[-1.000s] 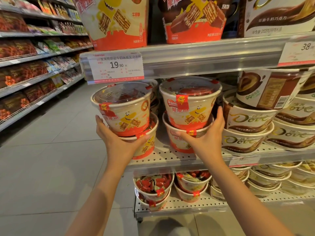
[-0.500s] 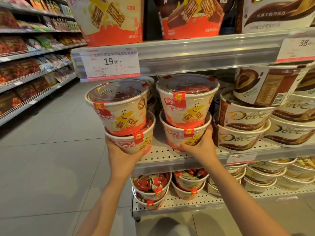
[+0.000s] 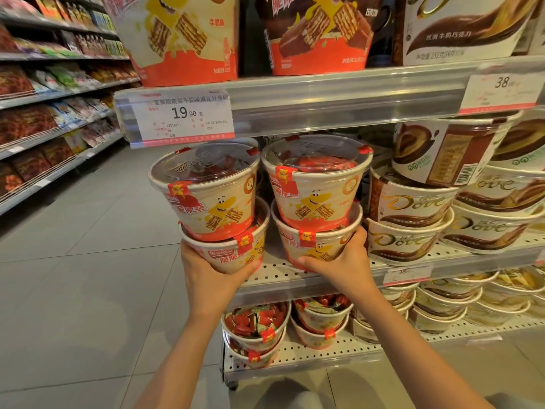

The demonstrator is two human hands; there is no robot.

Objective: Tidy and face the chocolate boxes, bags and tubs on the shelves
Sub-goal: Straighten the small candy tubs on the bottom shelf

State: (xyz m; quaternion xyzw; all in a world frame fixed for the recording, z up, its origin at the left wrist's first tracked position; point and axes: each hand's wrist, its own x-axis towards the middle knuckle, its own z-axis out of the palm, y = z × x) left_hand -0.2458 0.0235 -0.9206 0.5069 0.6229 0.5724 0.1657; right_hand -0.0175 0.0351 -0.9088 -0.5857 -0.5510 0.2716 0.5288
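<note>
Two stacks of cream-and-red wafer tubs stand at the left end of the middle shelf (image 3: 295,283). My left hand (image 3: 206,276) cups the bottom left tub (image 3: 236,255) from below, at the shelf's corner, with the upper left tub (image 3: 206,190) stacked on it and leaning slightly left. My right hand (image 3: 342,261) grips the front of the bottom right tub (image 3: 315,243), which carries the upper right tub (image 3: 315,184). Both stacks show their printed fronts toward me.
Brown-and-white chocolate tubs (image 3: 413,219) crowd the shelf to the right. Large tubs (image 3: 182,39) stand on the shelf above, with a 19.90 price tag (image 3: 182,116) on its rail. More wafer tubs (image 3: 256,329) sit below. An aisle of snack shelves (image 3: 44,113) runs on the left.
Both hands have dropped from the upper tubs to the bottom tubs of the two stacks. The left stack now sits lifted in my left palm at the shelf edge.
</note>
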